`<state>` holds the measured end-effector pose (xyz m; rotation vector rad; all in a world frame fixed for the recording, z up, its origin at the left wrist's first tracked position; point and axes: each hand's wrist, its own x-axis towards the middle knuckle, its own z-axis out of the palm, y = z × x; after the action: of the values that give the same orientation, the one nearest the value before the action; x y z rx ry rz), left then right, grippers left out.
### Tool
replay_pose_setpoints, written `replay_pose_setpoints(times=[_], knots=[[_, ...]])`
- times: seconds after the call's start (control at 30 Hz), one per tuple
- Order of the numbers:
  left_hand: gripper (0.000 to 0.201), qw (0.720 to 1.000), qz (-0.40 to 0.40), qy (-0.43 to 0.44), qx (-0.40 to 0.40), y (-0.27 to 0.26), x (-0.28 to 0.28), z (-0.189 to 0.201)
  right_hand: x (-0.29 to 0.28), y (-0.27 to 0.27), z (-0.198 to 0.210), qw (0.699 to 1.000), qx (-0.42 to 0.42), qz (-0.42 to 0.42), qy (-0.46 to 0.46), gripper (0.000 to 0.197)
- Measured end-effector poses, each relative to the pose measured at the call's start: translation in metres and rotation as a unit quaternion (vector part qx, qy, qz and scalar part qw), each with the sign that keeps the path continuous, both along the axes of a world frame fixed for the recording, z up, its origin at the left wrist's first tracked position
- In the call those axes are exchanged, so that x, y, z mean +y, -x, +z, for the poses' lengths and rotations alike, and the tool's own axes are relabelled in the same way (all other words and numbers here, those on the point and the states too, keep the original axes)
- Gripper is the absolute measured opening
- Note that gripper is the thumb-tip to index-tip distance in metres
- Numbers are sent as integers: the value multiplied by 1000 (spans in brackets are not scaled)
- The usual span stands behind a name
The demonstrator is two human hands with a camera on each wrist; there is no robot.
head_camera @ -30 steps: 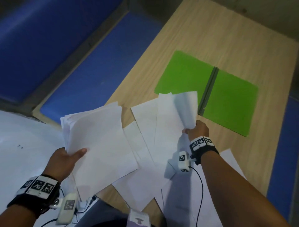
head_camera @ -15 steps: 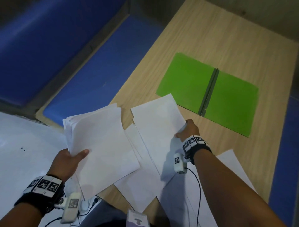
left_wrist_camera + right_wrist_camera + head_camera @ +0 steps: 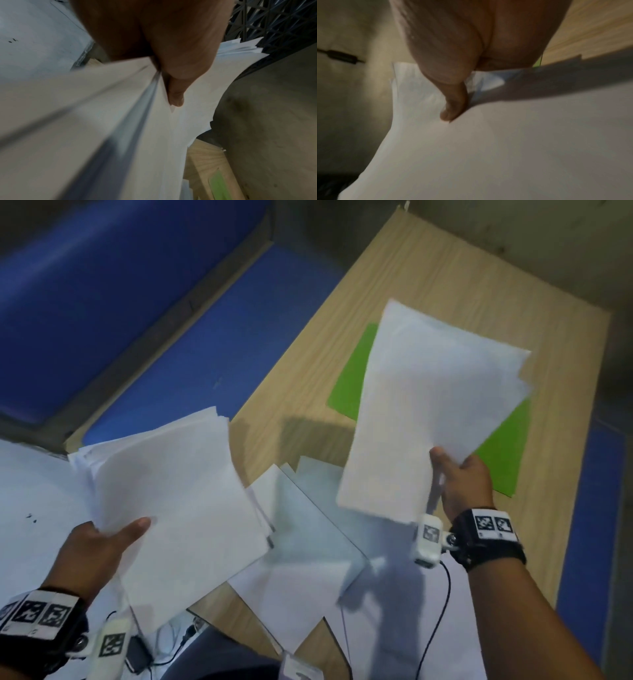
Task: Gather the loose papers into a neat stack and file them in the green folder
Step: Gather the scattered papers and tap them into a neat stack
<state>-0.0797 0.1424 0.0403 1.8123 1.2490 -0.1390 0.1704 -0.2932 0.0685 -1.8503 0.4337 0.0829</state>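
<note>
The wooden table point(image 3: 428, 268) carried everything, and its near edge was the first hazard: several loose sheets point(image 3: 308, 542) lay fanned across it, overlapping at odd angles, some reaching to or past that edge. A careless sweep of either forearm would likely have pushed them off onto the floor.

The green folder point(image 3: 503, 453) lay flat on the far right part of the table, mostly hidden behind the raised papers, so I could not tell from the head view whether it was fully open. Being out of the person's clear sight, it could have been missed or nudged when the papers came down.

The gathered stack point(image 3: 178, 508) in the left hand point(image 3: 92, 549) was the thicker bundle, held by one lower corner, thumb on top; its far edges were visibly uneven. I judged that a grip so near one corner let the sheets sag and splay, and a few could have slid free.

The lifted sheets point(image 3: 435, 405) were pinched at their lower right corner by the right hand point(image 3: 462, 484), raised above the table and well apart from the left bundle. They were thin and curling; joining them to the stack in mid-air risked creasing a corner or trapping sheets askew.
</note>
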Motion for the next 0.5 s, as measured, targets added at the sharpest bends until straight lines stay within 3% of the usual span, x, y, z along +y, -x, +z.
replay_pose_setpoints(times=[0.1, 0.17, 0.23, 0.3, 0.4, 0.5], knots=[[59, 999, 22, -17, 16, 13, 13, -5, 16, 22, -2, 981, 80, 168, 52, 16], [73, 999, 35, -20, 25, 26, 24, -19, 38, 44, -17, 924, 144, 313, 168, 24], [80, 998, 39, -21, 33, 37, 35, -37, 59, 68, -47, 854, 174, 419, 253, 48], [72, 999, 42, -11, 30, 36, 32, -33, 80, 91, -72, 835, 166, 453, 264, 56], [50, 999, 38, -17, 22, 28, 21, -18, 109, 115, -86, 852, 149, 414, 284, 46], [47, 999, 34, -7, 11, 31, 18, -17, 128, 127, -89, 830, 153, 398, 361, 58]])
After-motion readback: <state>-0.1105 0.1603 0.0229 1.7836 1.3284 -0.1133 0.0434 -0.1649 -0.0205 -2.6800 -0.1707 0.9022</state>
